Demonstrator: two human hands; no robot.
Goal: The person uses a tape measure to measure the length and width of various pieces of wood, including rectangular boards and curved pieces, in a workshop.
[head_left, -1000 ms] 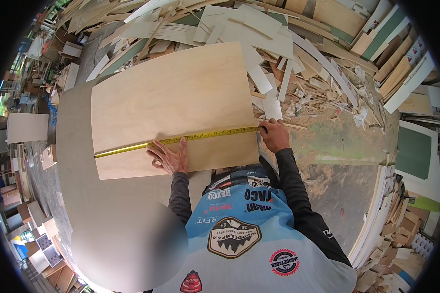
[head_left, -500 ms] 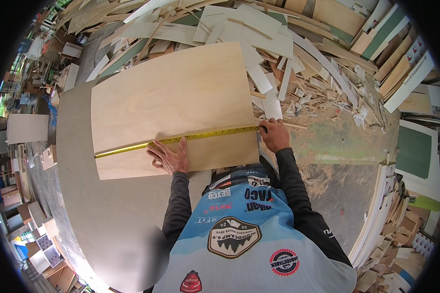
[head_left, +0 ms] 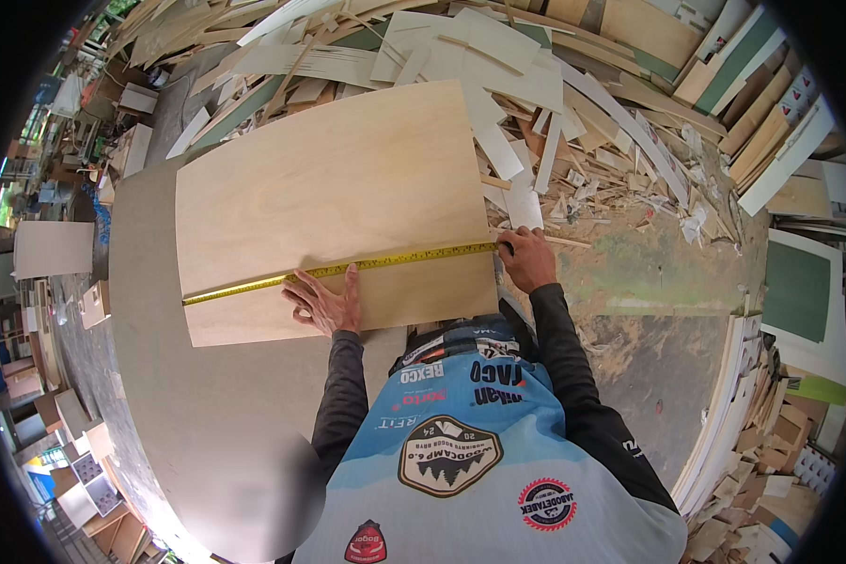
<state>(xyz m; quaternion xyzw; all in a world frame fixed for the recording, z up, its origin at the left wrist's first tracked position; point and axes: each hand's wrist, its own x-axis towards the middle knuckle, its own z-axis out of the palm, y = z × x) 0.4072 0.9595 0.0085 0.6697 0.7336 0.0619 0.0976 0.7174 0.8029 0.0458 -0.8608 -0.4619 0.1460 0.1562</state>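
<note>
A large pale plywood sheet [head_left: 329, 179] lies flat in front of me. Across it, from its left edge to its right edge, stretches a yellow tape measure [head_left: 404, 257]. My left hand [head_left: 327, 303] rests on the sheet near the middle of the tape, fingers spread, with the fingertips touching the blade. Just past the sheet's right edge, my right hand [head_left: 530, 258] is closed round the dark case end of the tape measure; most of the case is hidden by the fingers.
Under the plywood is a grey work surface [head_left: 146, 244]. Beyond it lies a heap of board offcuts and wood scraps [head_left: 479, 56]. More boards lean at the far right, including a green-and-white panel [head_left: 797, 299]. Boxes and panels [head_left: 54, 249] stand along the left.
</note>
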